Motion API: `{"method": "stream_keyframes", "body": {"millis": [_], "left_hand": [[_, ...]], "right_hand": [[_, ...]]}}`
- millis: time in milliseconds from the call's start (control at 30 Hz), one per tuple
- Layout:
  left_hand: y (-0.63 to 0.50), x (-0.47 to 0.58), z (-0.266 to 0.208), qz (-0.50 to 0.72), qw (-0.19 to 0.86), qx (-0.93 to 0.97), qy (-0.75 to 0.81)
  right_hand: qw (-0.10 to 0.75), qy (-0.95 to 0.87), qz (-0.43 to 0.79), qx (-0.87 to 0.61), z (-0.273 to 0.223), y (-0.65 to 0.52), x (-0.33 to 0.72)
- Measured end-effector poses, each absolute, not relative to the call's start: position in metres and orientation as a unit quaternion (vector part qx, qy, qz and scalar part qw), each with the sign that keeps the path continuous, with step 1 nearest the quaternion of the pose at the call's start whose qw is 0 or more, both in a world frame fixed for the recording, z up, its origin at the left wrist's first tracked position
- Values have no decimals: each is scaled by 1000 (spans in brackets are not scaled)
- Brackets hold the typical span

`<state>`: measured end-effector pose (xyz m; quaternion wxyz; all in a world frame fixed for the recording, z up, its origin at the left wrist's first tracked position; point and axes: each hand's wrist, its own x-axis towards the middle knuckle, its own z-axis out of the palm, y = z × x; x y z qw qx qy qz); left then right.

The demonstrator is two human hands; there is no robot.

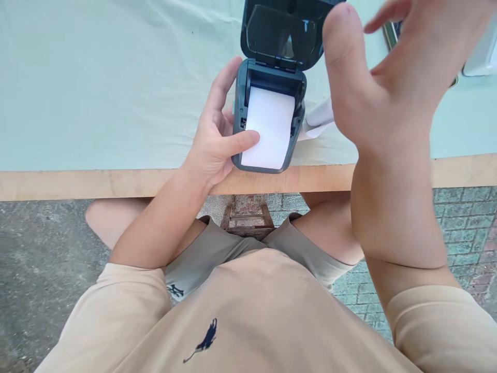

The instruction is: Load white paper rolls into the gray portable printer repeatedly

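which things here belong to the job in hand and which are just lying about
In use:
- dark portable printer, lid open
- white paper inside it
- left hand, thumb on the paper
- right hand, raised near the lid

Seemingly lying about:
- curled white paper beside the printer, possibly related
- white object at the right edge, cut off

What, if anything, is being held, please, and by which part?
The left grip holds the device by its left side, thumb on paper; whether the right grip holds the lid is unclear.
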<state>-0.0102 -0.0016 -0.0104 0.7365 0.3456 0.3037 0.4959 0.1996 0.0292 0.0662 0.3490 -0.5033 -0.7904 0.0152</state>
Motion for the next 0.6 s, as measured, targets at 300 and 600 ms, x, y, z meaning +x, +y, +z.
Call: {"method": "stream_keyframes", "body": {"millis": [300,600], "left_hand": [[-4,-9,-6,490,735,343,320],[-3,-3,7,518,719,285,365]], "right_hand": [[274,-858,71,-429,59,19,183],[245,-825,120,-496,66,11,170]]}}
